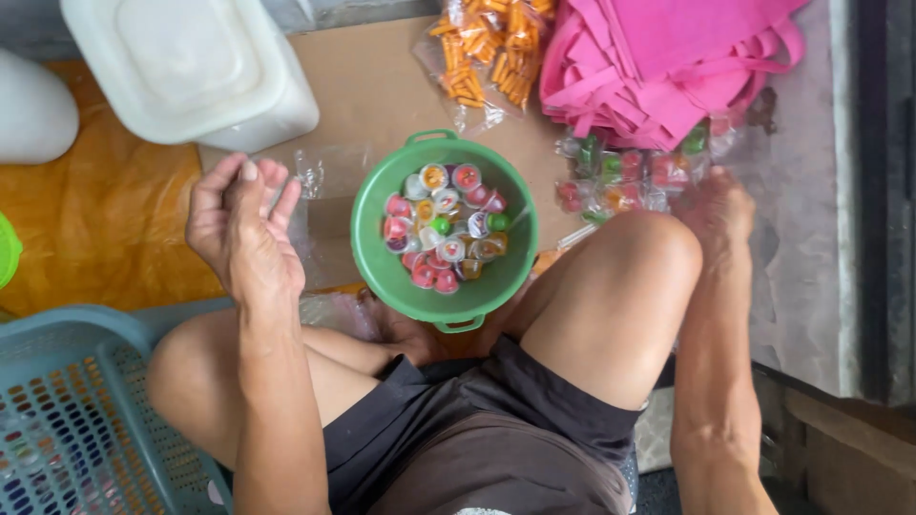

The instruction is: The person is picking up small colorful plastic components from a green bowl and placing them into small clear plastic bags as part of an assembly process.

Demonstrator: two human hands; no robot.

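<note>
At the far left a blue-grey slotted basket [72, 410] sits by the person's knee on the floor, with an orange sheet [105, 219] spread beyond it and a white lidded tub [191, 67] above that. The left hand [243, 224] is raised over a clear plastic bag [320, 191]; its fingers [272, 186] are curled loosely together with the thumb drawn in, and whether they pinch the film or anything small cannot be told from this view. Just to the right, between the knees, stands a green bowl [377, 243] piled with small sealed jelly cups [444, 229] in red, orange, green and white. Behind the bowl lies a clear packet of orange snack sticks [482, 52], then a heap of pink cloth bags [658, 57]. The right hand [716, 215] reaches past the right knee to a clear pack of more jelly cups [620, 176] lying under the pink heap; it rests on or just beside the pack, and its fingers are too blurred to say whether they are apart or closed. The bowl looks the likeliest trouble: wedged close to both legs, a shift of the knee as the right arm stretches could tip it and scatter the cups. The thin bag could also slip from a loose pinch.
</note>
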